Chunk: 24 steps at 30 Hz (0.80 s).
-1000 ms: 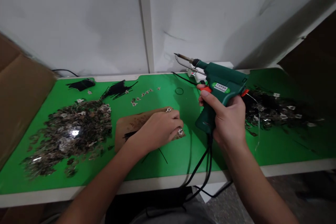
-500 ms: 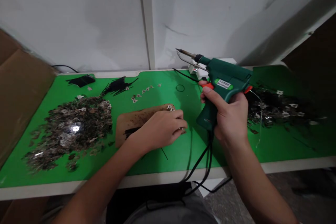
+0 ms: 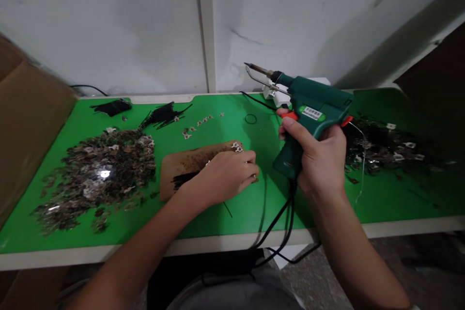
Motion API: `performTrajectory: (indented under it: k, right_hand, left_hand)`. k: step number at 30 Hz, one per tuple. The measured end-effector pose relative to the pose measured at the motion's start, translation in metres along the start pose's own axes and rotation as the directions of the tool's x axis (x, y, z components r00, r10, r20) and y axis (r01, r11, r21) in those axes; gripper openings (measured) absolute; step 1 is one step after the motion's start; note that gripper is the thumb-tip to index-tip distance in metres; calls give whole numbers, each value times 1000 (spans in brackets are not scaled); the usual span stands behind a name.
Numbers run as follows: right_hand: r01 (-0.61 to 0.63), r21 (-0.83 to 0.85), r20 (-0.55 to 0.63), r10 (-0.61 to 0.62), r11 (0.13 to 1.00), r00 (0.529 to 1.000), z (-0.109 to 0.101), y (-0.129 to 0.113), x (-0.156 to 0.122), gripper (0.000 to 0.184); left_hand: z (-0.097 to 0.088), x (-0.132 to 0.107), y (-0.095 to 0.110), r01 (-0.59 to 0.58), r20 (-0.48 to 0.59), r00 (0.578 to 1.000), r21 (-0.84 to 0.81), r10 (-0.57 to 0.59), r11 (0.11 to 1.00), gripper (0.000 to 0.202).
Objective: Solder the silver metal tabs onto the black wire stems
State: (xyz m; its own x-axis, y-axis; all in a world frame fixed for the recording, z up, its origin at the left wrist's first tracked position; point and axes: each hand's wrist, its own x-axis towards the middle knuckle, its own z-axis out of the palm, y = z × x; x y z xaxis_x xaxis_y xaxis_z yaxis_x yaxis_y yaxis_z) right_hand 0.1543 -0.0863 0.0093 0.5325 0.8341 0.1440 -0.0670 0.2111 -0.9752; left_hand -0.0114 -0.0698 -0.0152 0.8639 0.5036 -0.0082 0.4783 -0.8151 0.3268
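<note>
lettering on the dark green plastic pistol-shaped soldering gun (image 3: 325, 99): one white-and-green label (image 3: 313, 113), chinese characters over a line of latin print too small to read for certain. one gun, and the right hand (image 3: 323, 157) has it, fingers wrapped around the grip, thumb up by the single orange-red trigger (image 3: 289, 116), metal tip (image 3: 258, 69) raised off the green-topped counter (image 3: 232, 128) and angled up to the left. across to the left hand (image 3: 230, 174): fingers curled low over the right end of one flat brown board (image 3: 170, 162); whatever sits between the fingertips is hidden, so no telling if it grips anything. by the board's far right corner, small pale metal pieces (image 3: 238, 147), too crowded to count. black wire bundles, three: a board bundle (image 3: 183, 180), a far-left bundle (image 3: 111, 107), a neighbouring bundle (image 3: 163, 115). about six loose metal bits (image 3: 199, 122) trail behind the board. two heaps: left heap (image 3: 105, 174), right heap (image 3: 378, 150). one thin black ring (image 3: 250, 123), lying flat.
</note>
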Motion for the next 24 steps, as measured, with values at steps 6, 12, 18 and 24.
performTrajectory:
  k: [6,12,18,24]
  right_hand:
    - [-9,9,-4,9,1000,1000,0,-1,0,19]
    - [-29,31,7,28,999,1000,1,-5,-1,20]
    - [-24,9,0,24,1000,1000,1,-6,-1,21]
    - [-33,16,6,33,999,999,1,-6,-2,20]
  left_hand:
    - [-2,-1,0,8,-18,1000,-7,-9,1000,17]
    - [-2,-2,-3,-5,-45,999,-34,3,999,17]
    - [-7,-3,-5,16,-56,998,-54,-19,998,16]
    - [-36,-19,-14,161,-99,980,-138,-175,977,19]
